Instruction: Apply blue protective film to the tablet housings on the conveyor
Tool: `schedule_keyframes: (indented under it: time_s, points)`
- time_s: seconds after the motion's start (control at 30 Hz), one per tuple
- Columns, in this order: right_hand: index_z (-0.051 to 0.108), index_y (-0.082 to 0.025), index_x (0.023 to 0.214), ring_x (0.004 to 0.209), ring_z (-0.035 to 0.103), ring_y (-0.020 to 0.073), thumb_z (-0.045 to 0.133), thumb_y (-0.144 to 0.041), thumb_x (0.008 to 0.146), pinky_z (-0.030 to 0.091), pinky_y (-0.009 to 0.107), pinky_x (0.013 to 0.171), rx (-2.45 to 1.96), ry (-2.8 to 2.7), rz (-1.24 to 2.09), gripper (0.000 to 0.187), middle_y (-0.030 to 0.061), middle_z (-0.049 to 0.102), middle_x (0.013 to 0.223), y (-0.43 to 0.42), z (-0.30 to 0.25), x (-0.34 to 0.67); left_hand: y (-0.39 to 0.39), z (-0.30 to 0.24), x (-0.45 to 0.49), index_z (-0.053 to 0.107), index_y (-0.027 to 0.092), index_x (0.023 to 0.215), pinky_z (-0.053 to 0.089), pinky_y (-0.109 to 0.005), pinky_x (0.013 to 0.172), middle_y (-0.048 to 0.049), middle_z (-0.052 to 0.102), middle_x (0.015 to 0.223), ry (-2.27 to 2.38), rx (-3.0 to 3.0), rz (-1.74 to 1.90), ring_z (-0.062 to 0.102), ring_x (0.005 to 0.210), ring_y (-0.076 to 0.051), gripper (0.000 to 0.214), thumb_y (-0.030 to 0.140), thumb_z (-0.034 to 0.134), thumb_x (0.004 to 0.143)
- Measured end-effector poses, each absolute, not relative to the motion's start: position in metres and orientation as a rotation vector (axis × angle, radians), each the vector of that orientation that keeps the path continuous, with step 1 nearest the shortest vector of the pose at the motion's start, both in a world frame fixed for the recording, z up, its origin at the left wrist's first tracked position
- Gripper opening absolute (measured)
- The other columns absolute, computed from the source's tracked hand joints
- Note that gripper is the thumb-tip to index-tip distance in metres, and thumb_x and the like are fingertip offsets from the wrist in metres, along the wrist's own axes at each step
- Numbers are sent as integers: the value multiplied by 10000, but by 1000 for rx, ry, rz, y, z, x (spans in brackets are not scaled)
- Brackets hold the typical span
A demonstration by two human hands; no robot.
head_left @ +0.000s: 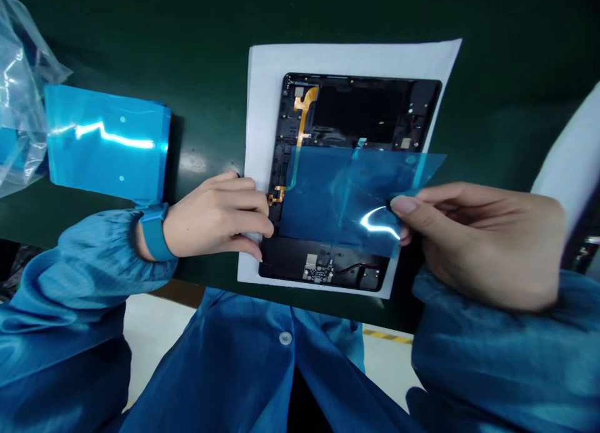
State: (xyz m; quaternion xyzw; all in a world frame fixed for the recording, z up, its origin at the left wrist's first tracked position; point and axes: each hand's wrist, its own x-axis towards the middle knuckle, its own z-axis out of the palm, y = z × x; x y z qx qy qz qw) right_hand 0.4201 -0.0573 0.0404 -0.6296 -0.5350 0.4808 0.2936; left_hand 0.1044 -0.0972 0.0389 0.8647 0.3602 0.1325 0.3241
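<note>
Film point(323, 192): blue, over tablet point(351, 114) on sheet point(262, 108); best kept taut, level. Right hand point(487, 239): pinching film's right edge. Left hand point(220, 214): curled, thumb apart, at tablet's left edge.

1. We read no word, number or brand name in this view from the head camera.
2. Tiny pale marks dot the upper-left edge of an opened electronic device point(351, 111); we find them too small to identify as print.
3. Specks on the device's small circuit board point(319, 273) likewise defy our reading.
4. Below the table's edge, we see a yellow-and-dark striped marking point(388, 337) on the pale floor point(390, 367).
</note>
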Motion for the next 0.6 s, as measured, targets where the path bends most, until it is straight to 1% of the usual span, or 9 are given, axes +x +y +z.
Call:
schedule_keyframes:
  time_s: [0.2, 0.37, 0.47, 0.6]
  points:
    - [767, -182, 759, 440, 577, 102, 876, -235, 723, 488, 228, 449, -1653, -1439, 1283, 127, -22, 636, 535, -57, 39, 421, -97, 39, 105, 725, 235, 942, 364, -314, 734, -18, 720, 927, 918, 2304, 431, 597, 818, -161, 299, 522, 645, 960]
    - [755, -187, 729, 423, 562, 116, 910, -309, 681, 488, 255, 434, -1670, -1417, 1285, 204, -24, 617, 512, -56, 41, 419, -97, 39, 105, 724, 238, 942, 360, -316, 736, -17, 720, 928, 924, 2312, 397, 597, 814, -164, 322, 546, 632, 959]
    - [754, -188, 728, 421, 561, 117, 915, -303, 671, 490, 255, 431, -1671, -1410, 1283, 206, -25, 615, 511, -56, 41, 418, -97, 39, 104, 726, 237, 950, 362, -319, 736, -20, 723, 936, 925, 2314, 393, 598, 815, -167, 333, 551, 617, 965]
    - [758, -185, 736, 421, 558, 114, 903, -311, 693, 495, 253, 431, -1678, -1429, 1280, 197, -22, 616, 519, -57, 40, 419, -97, 39, 104, 735, 244, 950, 367, -322, 741, -23, 719, 928, 939, 2287, 362, 600, 825, -169, 354, 571, 600, 971]
